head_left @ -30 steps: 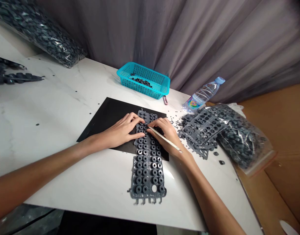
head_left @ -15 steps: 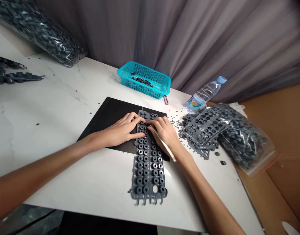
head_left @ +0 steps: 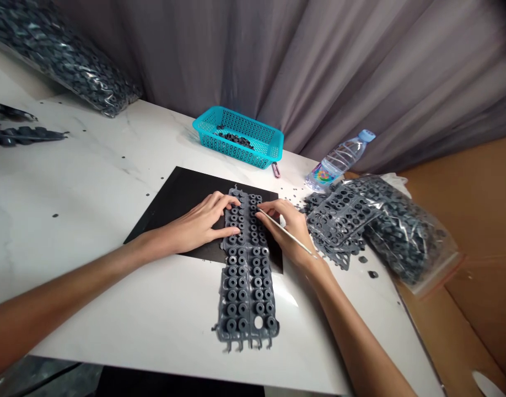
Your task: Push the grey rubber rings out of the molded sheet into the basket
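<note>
A long grey rubber sheet studded with small ring-shaped parts lies across a black mat on the white table. My left hand rests on the sheet's upper left part, fingers flat and pressing it down. My right hand pinches a thin pale stick, whose tip touches the sheet's upper right rows.
A turquoise basket with loose dark rings stands behind the mat. A water bottle lies at the right, beside a pile of used grey sheets and a clear bag of rings. Another bag lies far left.
My right hand shifted a little to the right along the sheet's top rows, and the stick swung flatter. The left hand stayed pressing the sheet.
</note>
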Tool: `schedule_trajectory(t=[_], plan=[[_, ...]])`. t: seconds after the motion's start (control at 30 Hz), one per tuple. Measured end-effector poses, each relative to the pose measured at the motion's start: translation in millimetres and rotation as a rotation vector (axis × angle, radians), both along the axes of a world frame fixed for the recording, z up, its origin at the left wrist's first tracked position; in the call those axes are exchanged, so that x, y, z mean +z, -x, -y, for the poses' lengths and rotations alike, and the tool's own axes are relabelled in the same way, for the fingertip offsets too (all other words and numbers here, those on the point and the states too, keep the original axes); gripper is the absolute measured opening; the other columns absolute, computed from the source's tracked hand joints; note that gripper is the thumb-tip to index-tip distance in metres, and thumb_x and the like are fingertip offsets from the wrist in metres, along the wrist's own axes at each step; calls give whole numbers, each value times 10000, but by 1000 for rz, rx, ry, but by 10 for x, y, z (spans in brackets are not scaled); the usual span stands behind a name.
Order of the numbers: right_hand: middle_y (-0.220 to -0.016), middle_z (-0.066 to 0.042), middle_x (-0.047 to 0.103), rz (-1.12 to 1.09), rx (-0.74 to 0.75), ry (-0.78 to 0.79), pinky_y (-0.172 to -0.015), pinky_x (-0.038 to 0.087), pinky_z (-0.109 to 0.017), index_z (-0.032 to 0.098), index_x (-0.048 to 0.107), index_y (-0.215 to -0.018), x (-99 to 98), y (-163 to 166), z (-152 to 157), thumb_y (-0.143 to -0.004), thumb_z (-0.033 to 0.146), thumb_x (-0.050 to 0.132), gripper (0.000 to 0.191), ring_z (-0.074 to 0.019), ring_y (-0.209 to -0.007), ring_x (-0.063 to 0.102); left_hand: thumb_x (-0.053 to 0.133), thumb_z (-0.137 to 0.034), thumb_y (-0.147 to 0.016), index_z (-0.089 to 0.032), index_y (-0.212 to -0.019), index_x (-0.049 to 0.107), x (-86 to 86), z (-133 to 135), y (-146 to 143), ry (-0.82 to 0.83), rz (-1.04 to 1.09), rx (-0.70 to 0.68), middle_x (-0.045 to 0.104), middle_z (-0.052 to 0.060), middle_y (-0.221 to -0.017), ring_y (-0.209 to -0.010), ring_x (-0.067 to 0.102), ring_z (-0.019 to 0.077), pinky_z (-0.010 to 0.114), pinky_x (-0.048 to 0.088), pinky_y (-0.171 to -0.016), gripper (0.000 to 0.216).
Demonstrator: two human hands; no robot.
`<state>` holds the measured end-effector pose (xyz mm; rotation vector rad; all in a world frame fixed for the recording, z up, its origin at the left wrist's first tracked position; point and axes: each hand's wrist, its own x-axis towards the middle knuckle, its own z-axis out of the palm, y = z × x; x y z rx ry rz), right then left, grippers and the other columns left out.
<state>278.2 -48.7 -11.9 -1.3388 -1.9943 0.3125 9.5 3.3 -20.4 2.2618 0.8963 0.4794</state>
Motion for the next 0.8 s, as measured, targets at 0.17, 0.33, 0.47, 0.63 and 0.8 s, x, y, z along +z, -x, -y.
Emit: schedule_trajectory(t=[0.17,0.33,0.47,0.63,0.8], plan=[[-1020,-63,732,37,76,19,-883,528,-418,259,708,-1086,-18,160,9,-1047,425,666,175,-266,-973,644,525,-618,-1033,-256,-1324,497,-68,23,-52,-142,22,252,501,92,-1273,-1278,504,307,522,429,-1169,465],[-1015,-68,708,84,96,33,-872,522,-400,249,695,-1094,-13,185,13,-1080,374,614,150,-258,-971,630,520,-523,-1034,-214,-1053,577,-91,-79,-112,-166,-44,273,595,90,-1124,-1121,558,305,518,470,-1064,315],[-1022,-64,699,43,83,52,-868,540,-389,256,681,-1118,-34,193,15,-1085,372,604,143,-242,-954,646,578,-551,-973,-228,-983,646,-67,-256,-122,30,-16,246,663,68,-1028,-1069,602,293,482,498,-991,330],[-1012,-55,702,16,96,92,-843,546,-375,255,686,-1121,-17,127,-30,-1072,385,625,152,-233,-925,668,588,-500,-962,-239,-981,641,50,-395,-119,203,13,213,731,54,-999,-942,690,261,413,535,-869,266],[-1015,-57,728,36,112,90,-870,538,-403,256,706,-1091,103,11,-140,-1051,387,661,144,-249,-948,668,595,-573,-973,-246,-991,598,103,-449,-157,22,-124,310,715,72,-1036,-979,702,298,452,515,-919,327]])
